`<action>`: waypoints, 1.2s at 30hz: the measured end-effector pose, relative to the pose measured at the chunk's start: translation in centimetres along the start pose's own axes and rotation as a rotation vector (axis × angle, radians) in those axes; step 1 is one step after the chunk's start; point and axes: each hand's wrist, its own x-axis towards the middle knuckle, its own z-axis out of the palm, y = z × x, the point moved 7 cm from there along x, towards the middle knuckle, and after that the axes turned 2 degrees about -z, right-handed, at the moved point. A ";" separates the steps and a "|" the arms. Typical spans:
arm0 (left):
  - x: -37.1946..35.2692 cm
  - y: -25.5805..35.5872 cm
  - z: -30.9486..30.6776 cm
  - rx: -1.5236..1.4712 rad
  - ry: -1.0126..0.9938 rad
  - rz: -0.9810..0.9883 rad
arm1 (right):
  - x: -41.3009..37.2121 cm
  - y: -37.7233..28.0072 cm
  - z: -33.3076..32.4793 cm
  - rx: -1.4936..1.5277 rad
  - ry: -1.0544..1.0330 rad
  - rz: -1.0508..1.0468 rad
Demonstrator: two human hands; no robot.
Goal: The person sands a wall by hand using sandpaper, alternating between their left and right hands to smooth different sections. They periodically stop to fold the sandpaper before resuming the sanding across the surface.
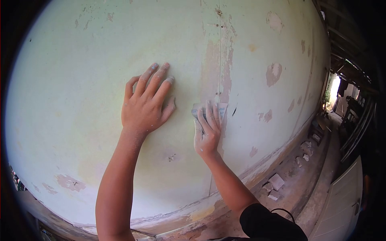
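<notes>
A pale green wall (173, 44) with patches of flaked paint fills most of the head view. My left hand (146, 98) rests on it with the fingers spread and slightly bent, holding nothing. Lower and to the right, my right hand (208, 130) presses a folded piece of sandpaper (222, 109) with printed backing against the wall. The sandpaper lies over a vertical seam (220, 52), where the paint is scraped and brownish. White dust coats the fingers of both hands.
Broken chunks of masonry (276, 181) lie on the ground along the wall's foot at the right. A white door panel (339, 201) leans at the lower right. Dark clutter and a bright opening (333, 92) stand farther back.
</notes>
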 end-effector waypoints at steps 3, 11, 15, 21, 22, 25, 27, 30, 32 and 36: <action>-0.2 0.1 0.1 -0.001 -0.012 -0.012 | 5.0 -1.1 -0.7 0.026 0.007 0.005; -0.1 0.2 0.0 0.001 0.003 -0.009 | -11.6 0.8 0.0 0.092 -0.074 0.113; -0.1 0.2 0.0 0.002 0.010 -0.005 | -10.0 1.3 -0.4 0.021 -0.069 0.101; -0.2 0.1 0.0 0.030 0.017 -0.013 | 5.0 -1.5 -0.3 0.042 -0.031 -0.038; -0.2 0.1 0.0 0.028 0.017 -0.011 | 5.8 -1.7 -0.5 0.060 -0.055 -0.066; -0.1 0.2 -0.2 -0.003 0.032 0.000 | 2.3 -0.8 -0.5 0.096 -0.103 -0.052; -0.2 0.2 -0.2 -0.001 0.032 -0.001 | -3.5 -0.3 -0.7 0.062 -0.118 0.015; -0.1 0.1 -0.2 0.002 0.035 -0.001 | -9.4 0.0 -0.5 0.027 -0.125 0.053; -0.1 0.2 -0.2 -0.009 0.021 0.002 | -10.0 0.2 -0.1 -0.009 -0.057 0.035; -0.2 0.2 -0.1 -0.023 0.025 0.001 | 0.7 -0.8 0.6 0.013 -0.013 -0.034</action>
